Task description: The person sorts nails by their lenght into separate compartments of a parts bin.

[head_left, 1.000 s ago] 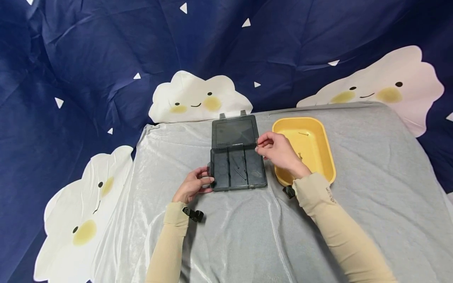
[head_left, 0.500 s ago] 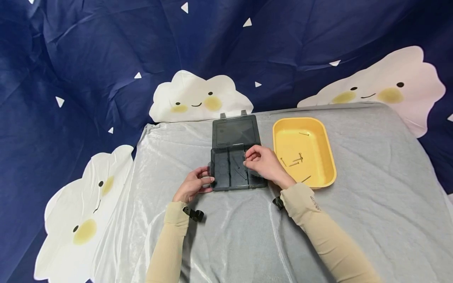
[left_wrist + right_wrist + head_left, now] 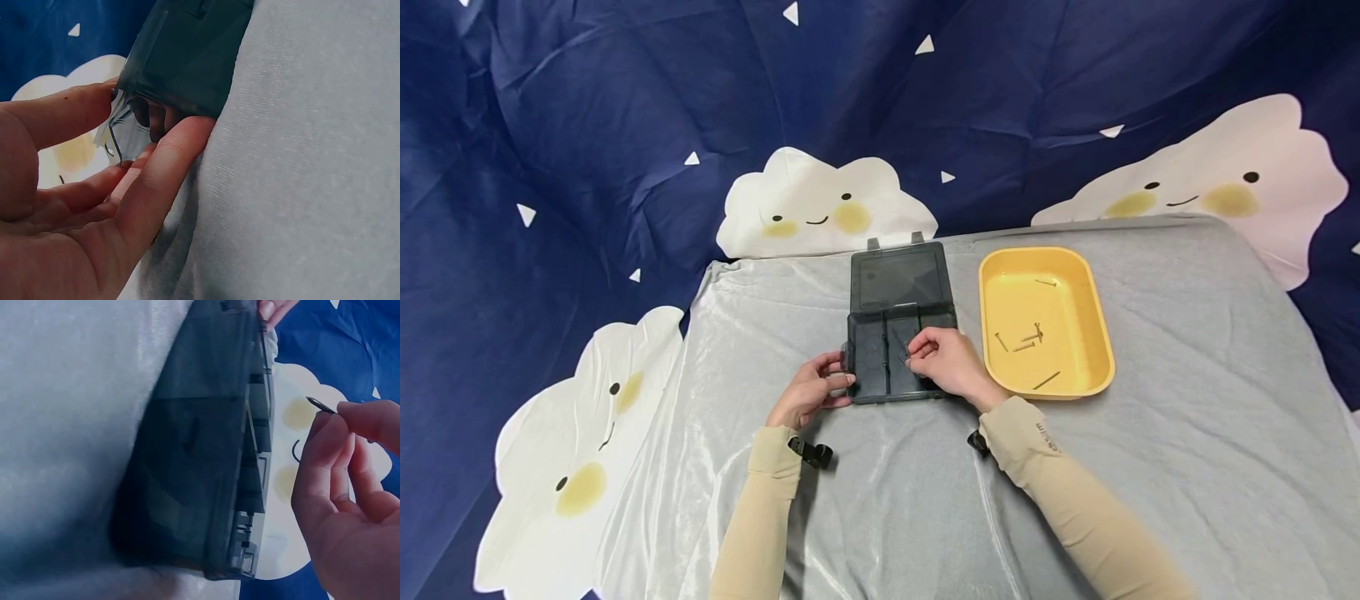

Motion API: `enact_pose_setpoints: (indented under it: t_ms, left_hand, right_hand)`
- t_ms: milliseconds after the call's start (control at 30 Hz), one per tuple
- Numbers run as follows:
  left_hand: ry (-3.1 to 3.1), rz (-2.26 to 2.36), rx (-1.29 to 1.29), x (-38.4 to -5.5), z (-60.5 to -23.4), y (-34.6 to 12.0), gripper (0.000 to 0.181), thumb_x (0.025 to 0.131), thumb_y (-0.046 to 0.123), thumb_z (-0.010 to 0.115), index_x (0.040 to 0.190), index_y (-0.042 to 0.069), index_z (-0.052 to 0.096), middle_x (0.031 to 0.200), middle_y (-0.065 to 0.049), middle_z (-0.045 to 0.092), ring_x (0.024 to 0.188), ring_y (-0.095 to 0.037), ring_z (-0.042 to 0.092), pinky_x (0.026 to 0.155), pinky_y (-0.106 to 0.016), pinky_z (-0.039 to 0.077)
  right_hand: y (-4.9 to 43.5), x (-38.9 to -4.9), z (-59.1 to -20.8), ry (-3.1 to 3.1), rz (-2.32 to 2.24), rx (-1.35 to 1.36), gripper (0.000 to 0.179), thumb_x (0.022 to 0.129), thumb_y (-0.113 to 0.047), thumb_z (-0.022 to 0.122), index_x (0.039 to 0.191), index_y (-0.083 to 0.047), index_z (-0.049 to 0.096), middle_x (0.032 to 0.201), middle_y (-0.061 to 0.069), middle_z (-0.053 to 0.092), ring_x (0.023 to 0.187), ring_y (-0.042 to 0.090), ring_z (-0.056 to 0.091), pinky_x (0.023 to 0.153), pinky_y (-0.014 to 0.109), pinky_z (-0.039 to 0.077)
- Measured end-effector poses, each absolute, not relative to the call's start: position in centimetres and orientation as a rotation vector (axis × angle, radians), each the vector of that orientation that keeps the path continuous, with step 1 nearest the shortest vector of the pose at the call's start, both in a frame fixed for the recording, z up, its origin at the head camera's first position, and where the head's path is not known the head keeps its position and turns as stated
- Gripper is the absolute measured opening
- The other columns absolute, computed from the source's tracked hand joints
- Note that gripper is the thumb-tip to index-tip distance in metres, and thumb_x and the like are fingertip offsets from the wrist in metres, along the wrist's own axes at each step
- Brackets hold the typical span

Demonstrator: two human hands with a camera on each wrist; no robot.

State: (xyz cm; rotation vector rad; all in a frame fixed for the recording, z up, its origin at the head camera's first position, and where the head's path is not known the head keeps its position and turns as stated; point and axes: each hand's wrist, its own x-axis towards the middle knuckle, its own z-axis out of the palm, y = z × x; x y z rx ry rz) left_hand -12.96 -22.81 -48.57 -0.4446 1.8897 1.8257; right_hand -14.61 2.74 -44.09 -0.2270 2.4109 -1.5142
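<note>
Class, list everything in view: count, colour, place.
Box: one, dark grey, centre.
Tray: one, yellow, right of box.
Tray fasteners: about six, brassy, in tray.
Box fasteners: count unclear, dark, middle compartment.
Held fastener: one, dark, pinched over box.
Cloth: one, grey, underneath.
Backdrop: one, blue, behind.
Clouds: at least three, white, on backdrop.
Triangles: several, white, on backdrop.
Cameras: two, black, on wrists.
Sleeves: two, beige, on arms.
Left grip: one, bare, at box's left.
Right grip: one, bare, over box.

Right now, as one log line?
left hand: holds case edge | right hand: pinches pointed fastener above case | lid: open | yellow tray: several fasteners
</note>
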Motion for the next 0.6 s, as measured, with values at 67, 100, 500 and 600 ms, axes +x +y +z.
enact_pose_setpoints:
  t_ms: [67,100,500,600]
  left_hand:
    - [1.889,1.827,-0.441,-13.0,-48.6,-22.8,0.062,0.088,-0.003,0.065,0.144,0.006,0.040,0.130,-0.016,0.050,0.088,-0.015,0.066,0.069,-0.031,0.062]
    - [1.888,1.827,-0.440,-13.0,-48.6,-22.8,0.062,0.088,-0.003,0.065,0.144,0.006,0.040,0.130,-0.016,0.050,0.088,-0.015,0.066,0.069,-0.031,0.062]
    - [1.888,1.815,-0.439,-13.0,-48.6,-22.9,0.063,0.088,-0.002,0.066,0.145,0.007,0.039,0.131,-0.016,0.049,0.090,-0.016,0.066,0.071,-0.033,0.062]
    - [1.891,1.817,-0.439,-13.0,-48.6,-22.9,0.062,0.087,-0.002,0.066,0.144,0.007,0.040,0.130,-0.015,0.049,0.090,-0.016,0.065,0.070,-0.032,0.062]
  right_hand:
    - [2.7,-14.5,-44.2,2.434,-1.474,-0.219,0.015,0.080,-0.014,0.074,0.092,-0.007,0.069,0.080,0.004,0.070,0.064,0.008,0.062,0.062,0.023,0.051]
    - [2.6,-14.5,-44.3,2.435,-1.465,-0.222,0.015,0.080,-0.014,0.073,0.092,-0.007,0.069,0.080,0.004,0.070,0.065,0.008,0.062,0.062,0.023,0.051]
    - [1.8,-14.5,-45.3,2.492,-1.373,-0.261,0.013,0.078,-0.009,0.068,0.091,-0.006,0.070,0.079,0.003,0.070,0.065,0.009,0.062,0.065,0.025,0.052]
    - [1.7,-14.4,-45.4,2.496,-1.371,-0.253,0.013,0.079,-0.010,0.069,0.091,-0.006,0.070,0.079,0.003,0.070,0.065,0.010,0.062,0.065,0.026,0.053]
